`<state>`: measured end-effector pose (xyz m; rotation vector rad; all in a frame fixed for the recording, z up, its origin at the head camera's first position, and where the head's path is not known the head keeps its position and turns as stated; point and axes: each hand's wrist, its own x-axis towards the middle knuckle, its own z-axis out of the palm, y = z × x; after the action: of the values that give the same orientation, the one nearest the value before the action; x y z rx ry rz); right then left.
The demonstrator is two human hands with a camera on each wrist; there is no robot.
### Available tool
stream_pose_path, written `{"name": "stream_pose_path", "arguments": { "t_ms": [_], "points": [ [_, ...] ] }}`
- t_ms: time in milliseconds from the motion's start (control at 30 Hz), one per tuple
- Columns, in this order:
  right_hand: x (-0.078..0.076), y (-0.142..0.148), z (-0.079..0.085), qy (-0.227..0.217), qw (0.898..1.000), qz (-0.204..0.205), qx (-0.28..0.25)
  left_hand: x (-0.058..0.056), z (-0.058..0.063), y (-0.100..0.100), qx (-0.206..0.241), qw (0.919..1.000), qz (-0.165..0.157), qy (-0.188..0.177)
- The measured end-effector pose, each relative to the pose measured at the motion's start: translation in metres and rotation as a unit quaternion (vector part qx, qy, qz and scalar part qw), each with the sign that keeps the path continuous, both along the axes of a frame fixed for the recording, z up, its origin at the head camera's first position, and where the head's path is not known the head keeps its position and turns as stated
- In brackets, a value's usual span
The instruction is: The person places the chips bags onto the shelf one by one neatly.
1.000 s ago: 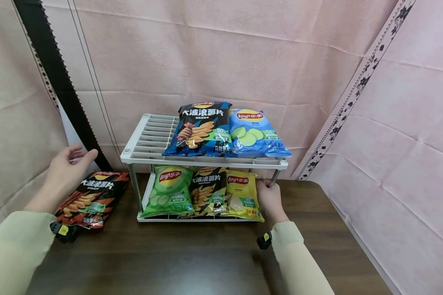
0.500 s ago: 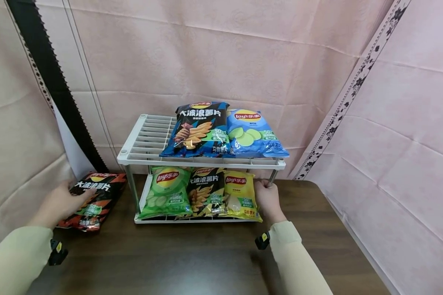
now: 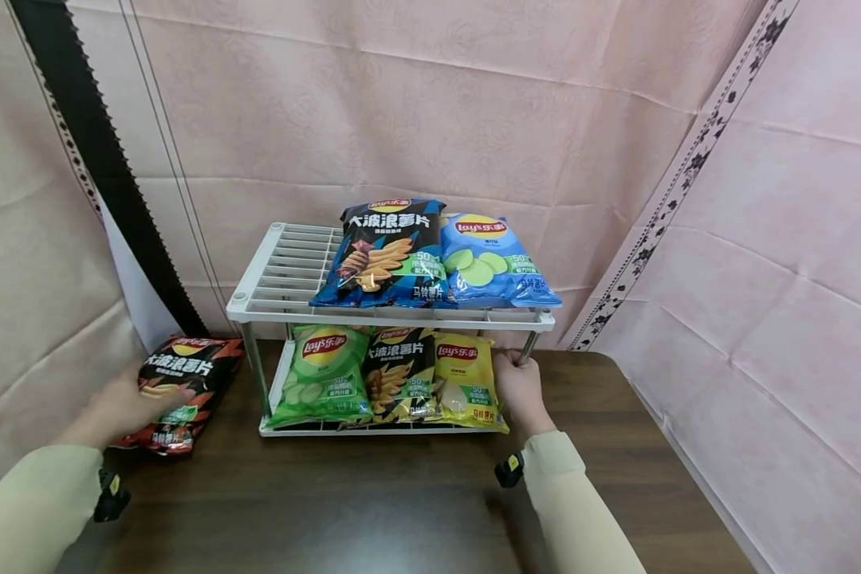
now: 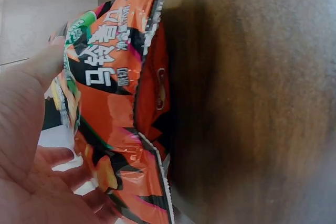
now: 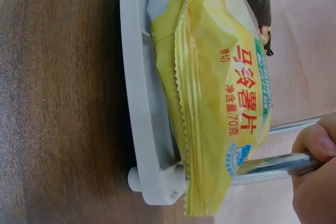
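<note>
At the left, my left hand (image 3: 118,408) grips a red and black bag of potato chips (image 3: 197,383) by its side. In the left wrist view the thumb (image 4: 47,61) lies across the front of the bag, and the fingers curl along its far edge. My right hand (image 3: 522,395) holds a front metal post (image 5: 278,166) of the white two-tier rack (image 3: 280,309), beside a yellow bag of chips (image 5: 215,77). On the lower tier, the yellow bag stands next to a black bag (image 3: 402,375) and a green bag (image 3: 324,379).
A blue and black chip bag (image 3: 383,255) and a light blue one (image 3: 491,259) lean on the rack's upper tier, toward its right. The brown wooden table (image 3: 344,502) carries everything. Pink cloth (image 3: 416,104) hangs behind and along both sides.
My left hand has come down from above the red and black bag and taken hold of it. The right hand keeps its hold on the post. The rack's bags have not moved.
</note>
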<state>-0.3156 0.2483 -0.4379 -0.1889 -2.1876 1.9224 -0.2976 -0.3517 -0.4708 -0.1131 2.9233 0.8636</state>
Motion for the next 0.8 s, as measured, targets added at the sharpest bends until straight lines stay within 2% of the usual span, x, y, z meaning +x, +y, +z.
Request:
{"name": "stream_pose_path", "arguments": {
  "t_ms": [133,333,500,667,800],
  "points": [
    [0.0,0.0,0.0,0.003,1.0,-0.004,0.0,0.001,-0.005,0.003,-0.018,0.9998,-0.002,-0.004],
    [0.001,0.001,-0.001,-0.003,1.0,-0.001,0.002,0.004,-0.01,0.004,-0.036,0.9992,-0.017,0.012],
    [0.002,0.002,-0.001,-0.013,1.0,-0.003,0.005,0.006,-0.008,0.006,-0.033,0.999,-0.031,0.005],
    [0.001,0.004,-0.001,-0.017,1.0,-0.004,-0.001,0.007,-0.005,0.01,-0.018,0.9978,-0.064,0.0],
    [0.001,0.006,-0.002,-0.019,1.0,-0.007,0.003,0.007,0.0,0.013,-0.017,0.9958,-0.088,-0.021]
  ]
}}
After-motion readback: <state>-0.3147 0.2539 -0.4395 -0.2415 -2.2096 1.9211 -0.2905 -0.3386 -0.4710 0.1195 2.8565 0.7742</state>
